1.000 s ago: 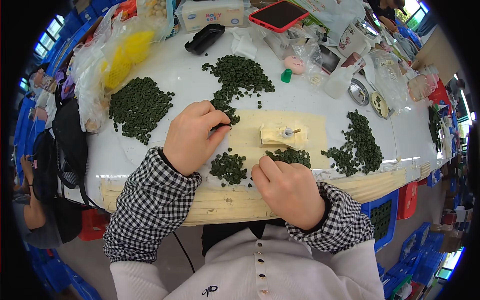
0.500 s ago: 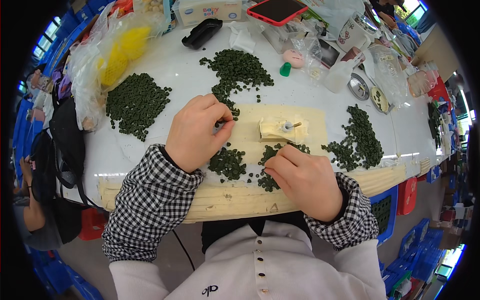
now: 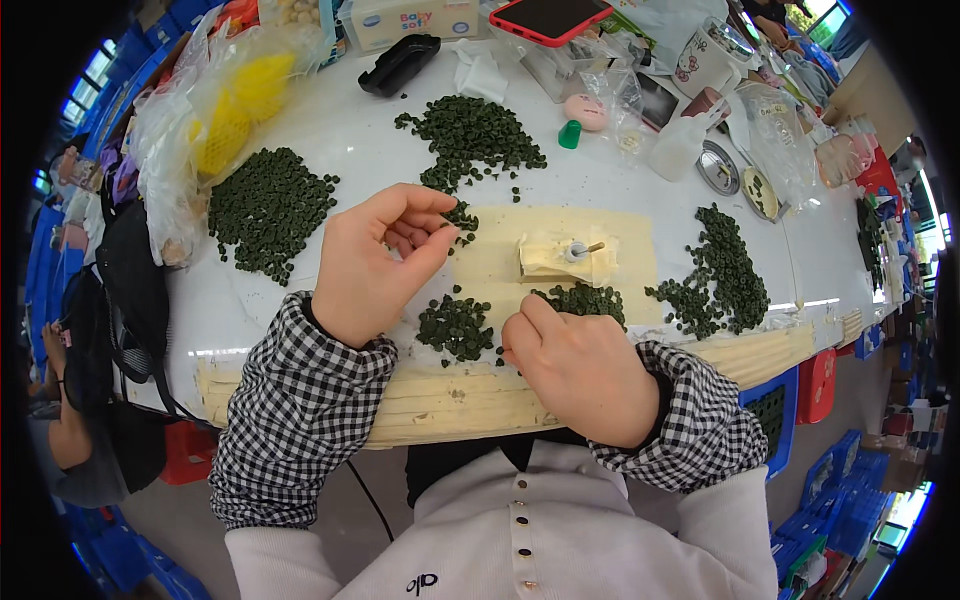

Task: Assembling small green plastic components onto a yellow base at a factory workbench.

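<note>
Small dark green pieces, like little rubber caps, lie in heaps about my hands. My left hand (image 3: 385, 262) is open, thumb and forefinger apart, beside the lower tail of the far middle heap (image 3: 475, 135). My right hand (image 3: 585, 375) is closed in a pinch at the table's near side, between the small near-left heap (image 3: 455, 328) and another near heap (image 3: 590, 300). What its fingertips hold, if anything, is hidden. Beyond that hand a tape-covered block (image 3: 545, 258) with a white collar and a thin metal pin (image 3: 595, 246) stands on a taped patch (image 3: 490, 272).
More green pieces form a left heap (image 3: 272, 212) and a right heap (image 3: 735, 275). Along the back are a black plastic case (image 3: 400, 66), a red-edged phone (image 3: 550, 20), a mug (image 3: 710, 60) and a round tin (image 3: 717, 168). Beige tape covers the near table edge (image 3: 470, 415).
My left hand has parted its thumb and forefinger and shifted slightly left. My right hand has moved left and nearer to me, uncovering more of the heap behind it.
</note>
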Available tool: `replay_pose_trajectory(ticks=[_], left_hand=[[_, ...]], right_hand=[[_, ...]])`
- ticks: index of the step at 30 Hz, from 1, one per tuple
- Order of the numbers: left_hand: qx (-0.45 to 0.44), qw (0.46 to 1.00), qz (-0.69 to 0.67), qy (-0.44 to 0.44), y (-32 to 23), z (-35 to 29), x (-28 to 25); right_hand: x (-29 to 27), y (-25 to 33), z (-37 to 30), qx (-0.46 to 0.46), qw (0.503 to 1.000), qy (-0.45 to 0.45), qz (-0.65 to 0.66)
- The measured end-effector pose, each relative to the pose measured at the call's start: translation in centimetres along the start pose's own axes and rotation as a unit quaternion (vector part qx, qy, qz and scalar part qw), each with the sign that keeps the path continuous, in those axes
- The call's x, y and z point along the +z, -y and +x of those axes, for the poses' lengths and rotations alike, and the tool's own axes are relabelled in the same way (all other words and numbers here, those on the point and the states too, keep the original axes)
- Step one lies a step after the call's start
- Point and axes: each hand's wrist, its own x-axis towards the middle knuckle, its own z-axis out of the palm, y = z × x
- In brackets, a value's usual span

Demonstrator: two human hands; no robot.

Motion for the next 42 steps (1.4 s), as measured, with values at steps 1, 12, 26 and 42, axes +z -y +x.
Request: replay_pose_trajectory(ticks=[1, 12, 26, 42], left_hand=[[-0.026, 0.998, -0.058, 0.019, 0.0, -0.1, 0.0], [-0.224, 0.883, -0.338, 0.237, -1.3, -1.0, -0.5], [-0.244, 0.834, -0.433, 0.241, -1.7, -1.5, 0.1], [-0.249, 0.799, -0.468, 0.282, -1.6, -1.7, 0.5]], right_hand=[[0.2, 0.1, -0.1, 0.008, 1.000, 0.002, -0.004], [-1.5, -1.1, -0.2, 0.049, 0.987, -0.112, 0.108], [-0.9, -1.8, 0.4, -0.048, 0.949, -0.295, 0.100], [-0.9, -1.4, 0.6, -0.033, 0.940, -0.287, 0.182]])
